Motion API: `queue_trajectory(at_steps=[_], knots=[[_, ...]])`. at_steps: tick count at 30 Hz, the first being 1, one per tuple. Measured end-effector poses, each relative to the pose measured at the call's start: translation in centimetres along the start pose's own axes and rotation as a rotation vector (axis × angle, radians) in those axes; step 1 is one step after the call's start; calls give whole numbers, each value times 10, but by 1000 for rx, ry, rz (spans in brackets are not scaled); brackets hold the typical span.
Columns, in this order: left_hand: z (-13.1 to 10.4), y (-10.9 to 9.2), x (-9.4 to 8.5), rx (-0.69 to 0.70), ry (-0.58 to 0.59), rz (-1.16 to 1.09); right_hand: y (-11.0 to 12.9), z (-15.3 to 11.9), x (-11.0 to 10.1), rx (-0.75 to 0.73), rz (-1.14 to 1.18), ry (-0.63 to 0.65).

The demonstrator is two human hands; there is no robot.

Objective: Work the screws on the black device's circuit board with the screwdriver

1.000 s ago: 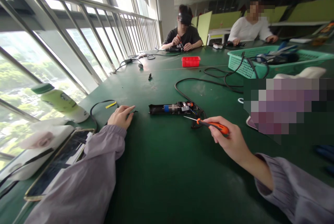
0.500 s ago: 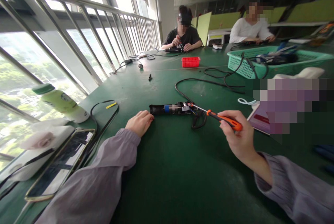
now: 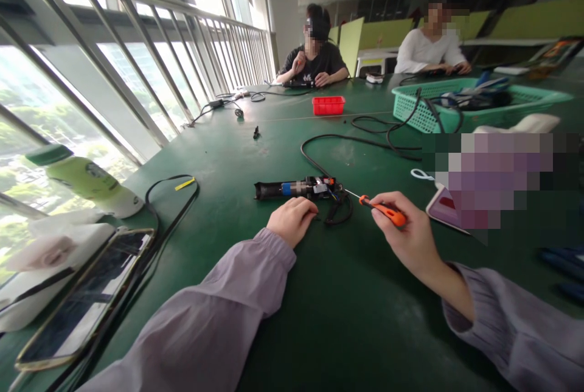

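A black cylindrical device (image 3: 296, 187) with a blue band and exposed wires lies on the green table (image 3: 292, 294). My left hand (image 3: 292, 220) is just in front of its middle, fingers curled together; whether they pinch anything is hidden. My right hand (image 3: 406, 231) is closed on an orange and black screwdriver (image 3: 385, 212), whose shaft points left, its tip close to the device's wired end. A thin black loop (image 3: 340, 218) hangs off that end, beside my left fingertips.
Farther back are a red tray (image 3: 328, 106), a green basket (image 3: 493, 100) and black cables. At left are a bottle (image 3: 86, 179) and a phone (image 3: 86, 297). Two people sit across the table. A blurred purple item covers a phone at right.
My left hand has moved right, from the device's left end to in front of its middle. The screwdriver's tip has drawn slightly away from the wired end. The view has shifted slightly.
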State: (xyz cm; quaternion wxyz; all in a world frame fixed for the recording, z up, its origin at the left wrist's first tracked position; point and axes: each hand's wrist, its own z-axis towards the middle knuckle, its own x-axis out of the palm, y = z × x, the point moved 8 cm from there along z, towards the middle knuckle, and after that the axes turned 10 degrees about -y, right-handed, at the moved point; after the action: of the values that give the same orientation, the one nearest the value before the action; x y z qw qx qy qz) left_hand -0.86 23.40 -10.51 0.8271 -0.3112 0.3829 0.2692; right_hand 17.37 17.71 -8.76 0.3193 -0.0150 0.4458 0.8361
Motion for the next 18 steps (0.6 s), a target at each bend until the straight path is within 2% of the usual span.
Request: queue_trajectory(at_steps=[4, 11, 15, 18], knots=[[3, 36, -7, -237, -110, -88, 5, -1, 1, -17, 18, 31], [5, 57, -17, -296, -258, -77, 16, -8, 11, -96, 34, 171], [3, 56, -28, -279, -392, -116, 13, -10, 16, -58, 42, 211], [3, 39, -38, -141, -490, -107, 14, -11, 19, -68, 21, 238]])
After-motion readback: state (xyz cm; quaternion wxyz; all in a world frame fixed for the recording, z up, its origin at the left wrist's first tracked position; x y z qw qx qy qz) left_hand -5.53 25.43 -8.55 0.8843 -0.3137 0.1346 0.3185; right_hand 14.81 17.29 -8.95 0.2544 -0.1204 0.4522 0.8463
